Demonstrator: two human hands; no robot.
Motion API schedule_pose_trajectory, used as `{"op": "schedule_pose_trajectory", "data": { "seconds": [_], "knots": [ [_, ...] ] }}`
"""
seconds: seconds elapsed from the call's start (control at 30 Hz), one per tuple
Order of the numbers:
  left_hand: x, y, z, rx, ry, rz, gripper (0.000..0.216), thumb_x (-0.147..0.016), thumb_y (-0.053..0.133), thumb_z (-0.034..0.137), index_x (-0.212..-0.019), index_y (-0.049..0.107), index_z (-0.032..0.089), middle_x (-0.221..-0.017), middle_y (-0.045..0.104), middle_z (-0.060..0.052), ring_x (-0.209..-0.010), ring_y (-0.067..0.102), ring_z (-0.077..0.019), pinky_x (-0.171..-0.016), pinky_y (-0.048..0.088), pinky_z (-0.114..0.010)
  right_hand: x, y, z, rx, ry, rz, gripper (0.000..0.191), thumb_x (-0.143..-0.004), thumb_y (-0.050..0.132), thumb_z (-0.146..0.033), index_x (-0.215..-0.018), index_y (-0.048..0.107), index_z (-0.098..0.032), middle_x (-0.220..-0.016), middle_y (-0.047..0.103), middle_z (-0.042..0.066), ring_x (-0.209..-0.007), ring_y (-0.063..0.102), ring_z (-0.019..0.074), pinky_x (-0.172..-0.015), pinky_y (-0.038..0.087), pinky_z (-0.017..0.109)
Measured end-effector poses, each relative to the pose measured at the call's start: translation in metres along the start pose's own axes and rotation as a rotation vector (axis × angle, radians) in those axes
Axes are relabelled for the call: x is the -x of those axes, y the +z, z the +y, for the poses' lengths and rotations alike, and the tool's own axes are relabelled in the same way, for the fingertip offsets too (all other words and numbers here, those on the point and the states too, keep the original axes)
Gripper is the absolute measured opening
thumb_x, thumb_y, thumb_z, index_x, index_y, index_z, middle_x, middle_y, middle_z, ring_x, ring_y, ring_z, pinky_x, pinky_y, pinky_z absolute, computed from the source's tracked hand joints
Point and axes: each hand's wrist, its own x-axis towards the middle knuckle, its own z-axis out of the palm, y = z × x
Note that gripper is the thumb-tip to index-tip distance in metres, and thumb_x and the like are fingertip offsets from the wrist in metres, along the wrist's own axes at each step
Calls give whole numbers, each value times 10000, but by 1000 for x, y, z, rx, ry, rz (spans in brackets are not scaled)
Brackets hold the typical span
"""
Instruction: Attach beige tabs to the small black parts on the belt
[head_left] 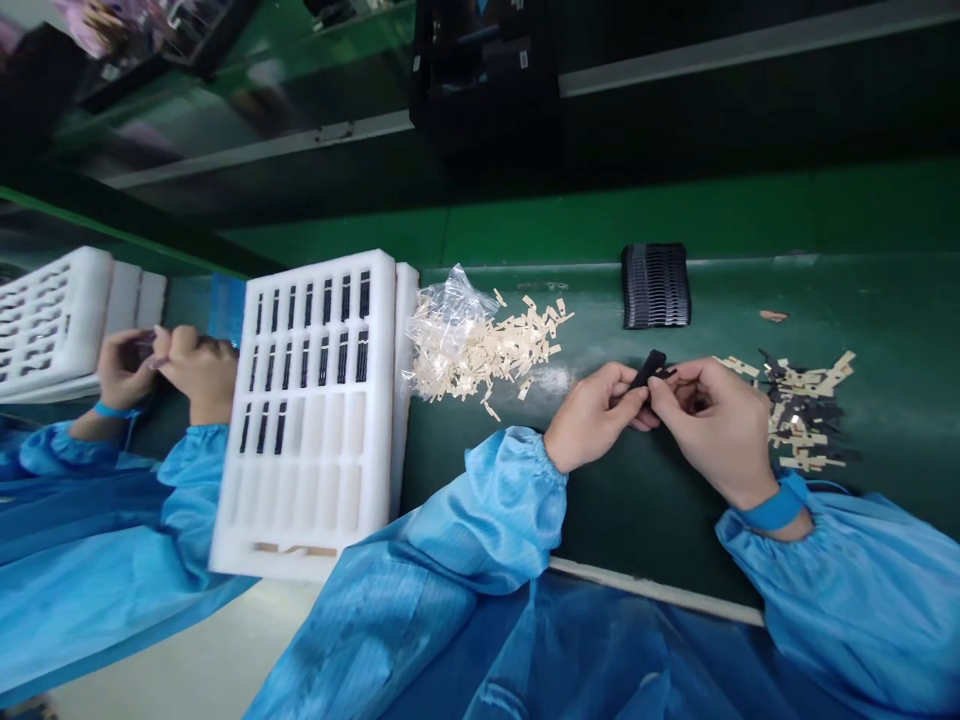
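My left hand and my right hand meet over the green bench, both pinched on one small black part that sticks up between the fingertips. A blue wrist strap circles my right wrist. Just right of my right hand lies a heap of beige strips mixed with black bits. To the left of my left hand lies a pile of beige strips spilling from a clear plastic bag.
A white foam tray with slots, many holding black parts, stands at the left. A stack of black parts sits behind my hands. Further left, a co-worker's hands work beside another white tray.
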Motion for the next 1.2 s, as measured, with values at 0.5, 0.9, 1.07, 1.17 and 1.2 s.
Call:
{"op": "schedule_pose_trajectory", "data": {
  "seconds": [0.5,0.9,1.07,1.17,1.2],
  "knots": [
    [6,6,22,70,-18,122,444,-877,698,569,-816,523,166,-625,642,32,-560,660,-106,-584,563,-230,0,-7,3,-38,-97,265,224,-936,666,-268,-1154,676,-218,-833,650,28,-640,601,161,-590,494,320],
    [6,5,13,-15,37,64,324,-878,739,312,-1123,592,159,-825,728,-18,-697,716,-110,-660,570,-193,-5,-7,-4,3,-170,82,168,-921,696,-189,-1080,719,-236,-907,653,20,-619,558,121,-584,488,292],
    [6,7,13,-66,-17,93,237,-889,708,250,-1074,588,162,-815,718,-6,-654,698,-88,-645,578,-182,-4,-6,-4,42,-220,71,193,-896,711,-156,-1077,710,-224,-910,660,19,-607,534,111,-564,480,278],
    [6,7,10,-87,-2,101,237,-886,707,251,-1076,595,164,-822,715,-2,-668,696,-87,-658,588,-186,-4,-6,-6,59,-240,82,130,-893,700,-147,-1002,693,-216,-892,667,21,-610,546,114,-549,474,274],
    [7,6,9,-96,9,102,242,-885,708,254,-1082,598,165,-832,718,-4,-680,699,-90,-667,592,-191,-5,-5,-7,64,-246,90,104,-892,694,-141,-963,683,-216,-873,662,18,-613,552,116,-546,471,273]
  ]
}}
